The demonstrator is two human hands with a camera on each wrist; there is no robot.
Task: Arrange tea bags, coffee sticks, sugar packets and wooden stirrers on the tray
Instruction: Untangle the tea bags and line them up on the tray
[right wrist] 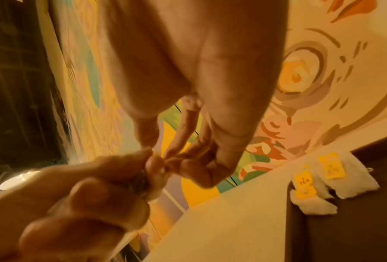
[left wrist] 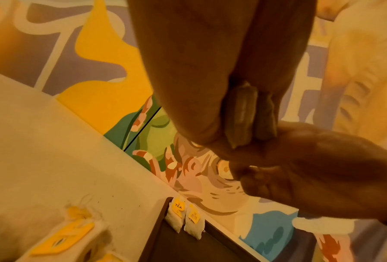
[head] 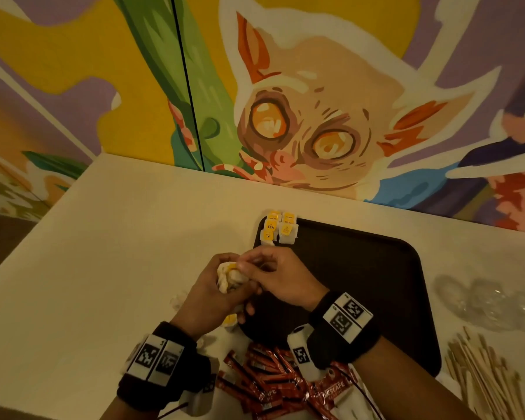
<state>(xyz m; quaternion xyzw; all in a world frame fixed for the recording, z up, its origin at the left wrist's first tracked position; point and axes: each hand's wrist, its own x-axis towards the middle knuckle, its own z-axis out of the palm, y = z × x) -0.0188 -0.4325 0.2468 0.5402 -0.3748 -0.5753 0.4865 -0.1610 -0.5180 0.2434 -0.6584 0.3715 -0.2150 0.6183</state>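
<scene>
1. My left hand (head: 212, 295) is curled round a small bunch of tea bags (head: 229, 275), white pouches with yellow tags, held above the table edge just left of the tray.
2. My right hand (head: 281, 277) meets it from the right, its thumb and fingertips (right wrist: 188, 165) pinching something at the top of that bunch. It looks like a tag or a string, but the wrist views are too blurred to say which.
3. I judge these bags to be very light, soft and easily crushed, with thin strings that tangle. I would take one by the paper tag or the pouch's edge and peel it off gently, since a tug on the string could tear it.
4. On the dark tray (head: 361, 268), a short double row of placed tea bags (head: 281, 227) sits in the far left corner, tags up. The next bag seems to belong just below that row.
5. More loose tea bags (left wrist: 69, 235) lie on the white table (head: 119, 237) under my left hand, off the tray.
6. Red coffee sticks (head: 264, 377) lie heaped at the near edge between my wrists, and wooden stirrers (head: 479, 371) lie in a pile to the right of the tray; neither lies on the tray yet.
7. I cannot pick out sugar packets; something clear and glassy (head: 485, 301) sits right of the tray.
</scene>
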